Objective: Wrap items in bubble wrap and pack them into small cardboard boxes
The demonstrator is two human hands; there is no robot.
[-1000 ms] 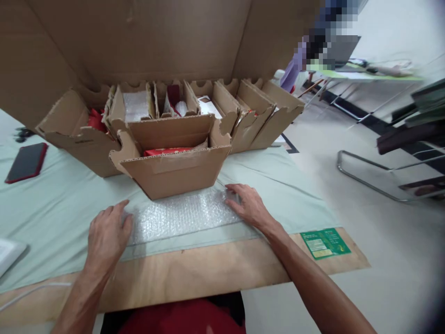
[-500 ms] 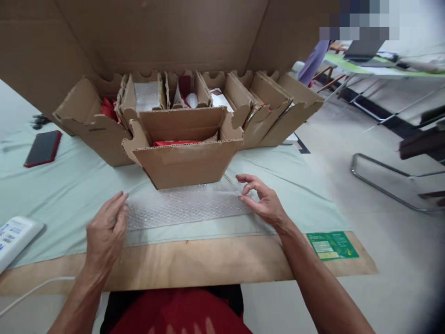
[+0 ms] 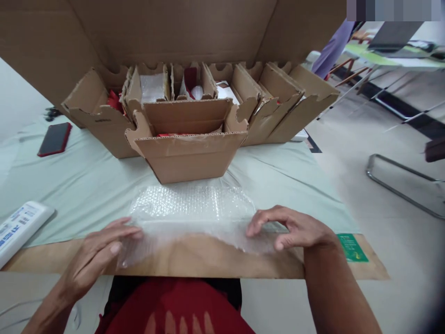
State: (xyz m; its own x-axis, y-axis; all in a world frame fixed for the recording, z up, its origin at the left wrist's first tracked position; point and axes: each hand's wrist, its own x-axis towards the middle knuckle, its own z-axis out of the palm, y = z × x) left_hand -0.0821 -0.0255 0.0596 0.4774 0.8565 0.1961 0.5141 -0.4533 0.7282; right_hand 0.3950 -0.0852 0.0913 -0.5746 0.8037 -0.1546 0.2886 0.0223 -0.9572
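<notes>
A clear sheet of bubble wrap [image 3: 187, 208] lies across the front of the table, partly over the pale green cloth and partly over the bare wood. My left hand [image 3: 95, 250] is at its left edge, fingers stretched out and touching the film. At the right edge, my right hand [image 3: 290, 227] has its fingers bent and resting on the sheet, the thumb apart from them. Neither hand grips anything. Just behind the wrap stands a small open cardboard box [image 3: 193, 160], with something red inside, mostly hidden by its front wall.
Several cardboard bins [image 3: 104, 125] stand in a row behind, holding red and white items, under a large cardboard panel [image 3: 174, 32]. To the left lie a phone [image 3: 54, 139] and a white box [image 3: 24, 227]. A green card [image 3: 352, 247] is at the right corner.
The bubble wrap has come toward me and spread out, its near part now over the wooden edge. Both hands have moved nearer to me. The view has shifted slightly.
</notes>
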